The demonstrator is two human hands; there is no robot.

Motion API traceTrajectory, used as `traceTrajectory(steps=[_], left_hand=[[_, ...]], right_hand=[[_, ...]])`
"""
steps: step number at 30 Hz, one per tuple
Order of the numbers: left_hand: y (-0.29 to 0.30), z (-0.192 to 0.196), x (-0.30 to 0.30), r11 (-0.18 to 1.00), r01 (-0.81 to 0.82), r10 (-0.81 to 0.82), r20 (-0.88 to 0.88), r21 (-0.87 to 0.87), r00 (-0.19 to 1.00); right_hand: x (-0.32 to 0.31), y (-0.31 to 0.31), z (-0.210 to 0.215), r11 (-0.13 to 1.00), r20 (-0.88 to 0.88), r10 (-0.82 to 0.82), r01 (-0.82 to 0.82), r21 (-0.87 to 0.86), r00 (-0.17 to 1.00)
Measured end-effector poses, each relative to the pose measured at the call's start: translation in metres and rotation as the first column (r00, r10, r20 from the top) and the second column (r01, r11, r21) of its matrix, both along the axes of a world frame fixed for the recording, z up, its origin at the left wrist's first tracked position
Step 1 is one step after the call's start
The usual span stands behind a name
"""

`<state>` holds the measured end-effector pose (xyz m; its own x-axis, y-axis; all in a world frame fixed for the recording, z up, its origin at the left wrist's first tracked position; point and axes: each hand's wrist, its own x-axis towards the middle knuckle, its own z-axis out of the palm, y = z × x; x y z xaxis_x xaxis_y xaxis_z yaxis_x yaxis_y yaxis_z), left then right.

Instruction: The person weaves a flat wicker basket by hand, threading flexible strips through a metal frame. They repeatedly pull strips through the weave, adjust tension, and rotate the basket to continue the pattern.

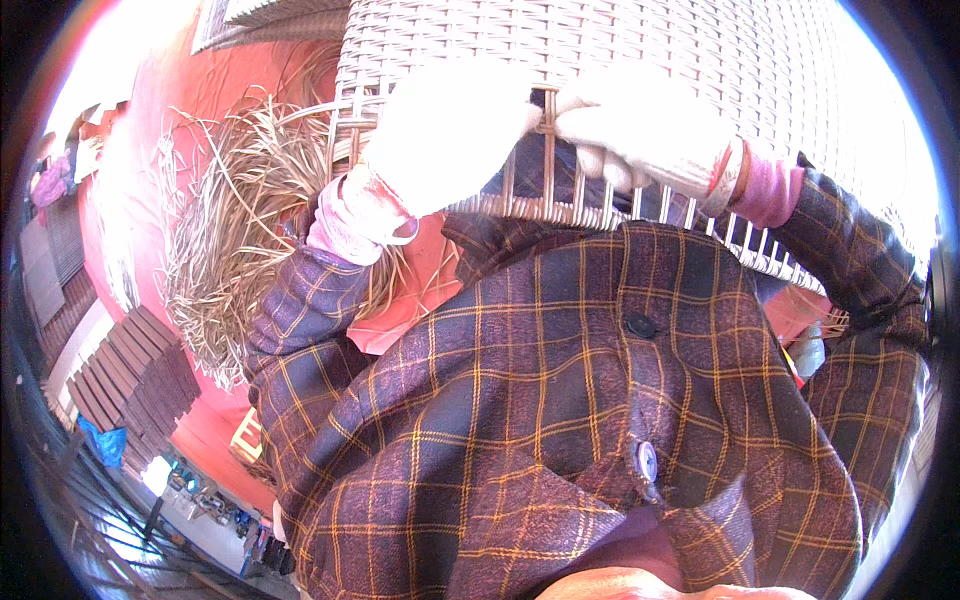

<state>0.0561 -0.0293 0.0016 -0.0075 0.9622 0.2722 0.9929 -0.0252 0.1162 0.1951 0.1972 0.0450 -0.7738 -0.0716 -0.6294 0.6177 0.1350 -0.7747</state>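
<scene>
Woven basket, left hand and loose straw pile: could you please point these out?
woven basket (640,50): head view, upper wall.
left hand (450,135): head view, glove's back.
loose straw pile (225,220): head view, middle strands.

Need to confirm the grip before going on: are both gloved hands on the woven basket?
Yes, the left hand and the right hand, both in white gloves, grip the open stakes of the woven basket.

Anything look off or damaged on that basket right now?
Nothing looks damaged. The woven basket has an unfinished lower edge, with bare upright stakes showing where both gloved hands, left and right, pinch a strand. Loose straw lies alongside.
</scene>
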Motion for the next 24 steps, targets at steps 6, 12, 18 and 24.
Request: traceTrajectory(steps=[6, 12, 18, 24], left_hand=[[0.007, 0.008, 0.003, 0.967, 0.053, -0.06, 0.018, 0.25, 0.998], [0.039, 0.02, 0.016, 0.951, 0.004, -0.04, 0.111, 0.309, 0.993], [0.049, 0.02, 0.013, 0.942, 0.181, -0.225, 0.134, 0.281, 0.965], [0.026, 0.023, 0.004, 0.97, 0.157, -0.158, -0.013, 0.184, 0.987]], right_hand=[[0.01, 0.002, -0.007, 0.999, -0.152, -0.036, 0.04, 0.02, 0.988], [0.029, 0.013, 0.04, 0.915, -0.077, -0.184, 0.2, 0.35, 0.98], [0.068, 0.021, 0.073, 0.905, -0.087, -0.315, 0.326, 0.272, 0.945], [0.067, 0.014, 0.037, 0.978, -0.006, -0.148, 0.148, 0.147, 0.989]])
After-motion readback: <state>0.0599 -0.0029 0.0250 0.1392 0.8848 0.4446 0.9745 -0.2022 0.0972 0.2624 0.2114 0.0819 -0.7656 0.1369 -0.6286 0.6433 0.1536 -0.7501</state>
